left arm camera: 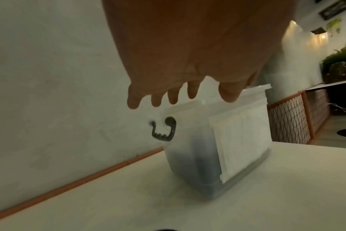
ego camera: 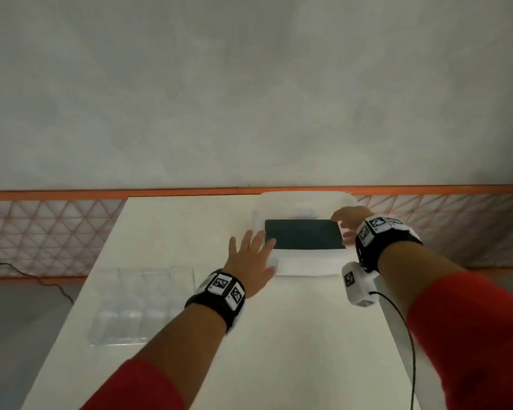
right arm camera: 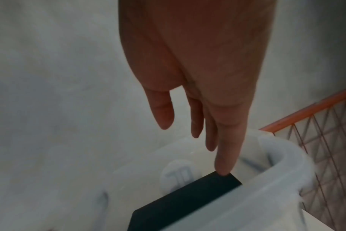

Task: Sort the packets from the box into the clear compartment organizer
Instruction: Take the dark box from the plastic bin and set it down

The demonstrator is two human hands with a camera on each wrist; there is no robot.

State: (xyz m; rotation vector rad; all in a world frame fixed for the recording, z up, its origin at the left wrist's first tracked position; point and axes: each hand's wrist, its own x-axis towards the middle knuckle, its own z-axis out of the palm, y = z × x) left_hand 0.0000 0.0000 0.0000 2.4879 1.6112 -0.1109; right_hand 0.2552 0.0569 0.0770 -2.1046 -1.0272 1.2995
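Observation:
A translucent plastic box (ego camera: 305,265) stands at the far middle-right of the white table (ego camera: 249,335). Inside it lies a flat dark rectangular item (ego camera: 304,234); I see no separate packets. My left hand (ego camera: 253,250) is open with its fingers spread, at the box's near left corner. The left wrist view has the left hand (left arm camera: 180,95) hovering over the box (left arm camera: 198,150), beside its black latch handle (left arm camera: 164,131). My right hand (ego camera: 342,227) reaches over the box's right rim. In the right wrist view a straight fingertip (right arm camera: 223,168) touches the corner of the dark item (right arm camera: 180,201). The clear compartment organizer (ego camera: 142,303) sits near left.
An orange-framed lattice barrier (ego camera: 51,232) runs behind the table below a grey wall. A black cable (ego camera: 42,279) lies on the floor at the left. Another cable (ego camera: 409,335) hangs from my right wrist camera. The table ends close to the box's right side.

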